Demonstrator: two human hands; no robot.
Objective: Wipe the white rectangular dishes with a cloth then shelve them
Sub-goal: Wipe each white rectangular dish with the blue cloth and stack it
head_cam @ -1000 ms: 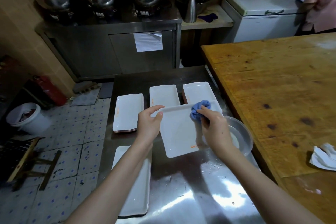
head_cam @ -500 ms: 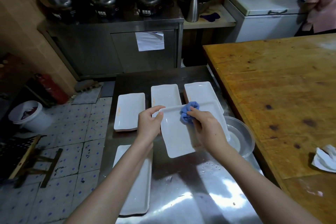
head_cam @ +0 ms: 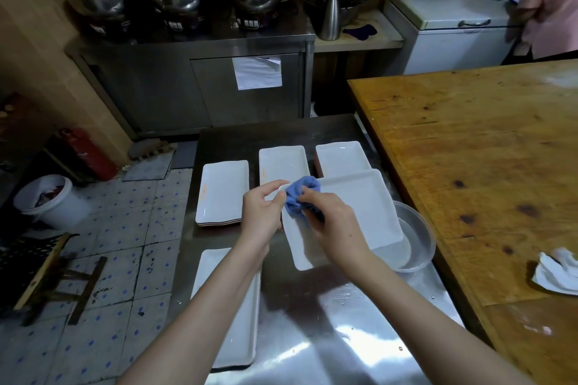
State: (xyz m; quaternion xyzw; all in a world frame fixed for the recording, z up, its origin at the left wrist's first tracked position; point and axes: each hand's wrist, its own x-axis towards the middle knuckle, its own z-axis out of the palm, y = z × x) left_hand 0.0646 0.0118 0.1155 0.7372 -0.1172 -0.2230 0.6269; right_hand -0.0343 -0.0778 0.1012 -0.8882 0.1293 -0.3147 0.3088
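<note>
I hold a white rectangular dish (head_cam: pixel 359 212) above the steel table (head_cam: pixel 312 337). My left hand (head_cam: pixel 262 212) grips its left edge, thumb on top. My right hand (head_cam: pixel 334 225) grips a blue cloth (head_cam: pixel 301 195) and presses it on the dish's near-left corner. Behind it lie three piles of white dishes: left (head_cam: pixel 222 192), middle (head_cam: pixel 283 164) and right (head_cam: pixel 339 156). Another long white dish (head_cam: pixel 237 322) lies under my left forearm.
A clear bowl of water (head_cam: pixel 416 244) sits under the held dish's right end. A wooden table (head_cam: pixel 484 166) with a crumpled white cloth (head_cam: pixel 556 272) borders the right. A steel cabinet (head_cam: pixel 194 81) with pots stands behind. A white bucket (head_cam: pixel 50 200) stands on the tiled floor.
My right hand has dragged the blue cloth leftward along the dish's far edge to the corner by my left thumb. The dish and my left hand stayed put.
</note>
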